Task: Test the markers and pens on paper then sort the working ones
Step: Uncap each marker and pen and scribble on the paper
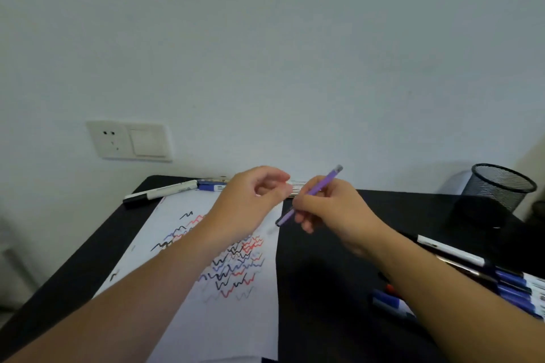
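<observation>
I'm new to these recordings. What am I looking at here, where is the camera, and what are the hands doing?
There is no machine here. One camera worn on the person's head looks down at their bare hands over a black table. The right hand holds a purple pen, tip near the edge of the paper, which is covered in black, red and blue squiggles. The left hand is loosely curled; whether it holds anything is unclear. Markers lie along the wall and more pens at right, beside a mesh basket.
</observation>
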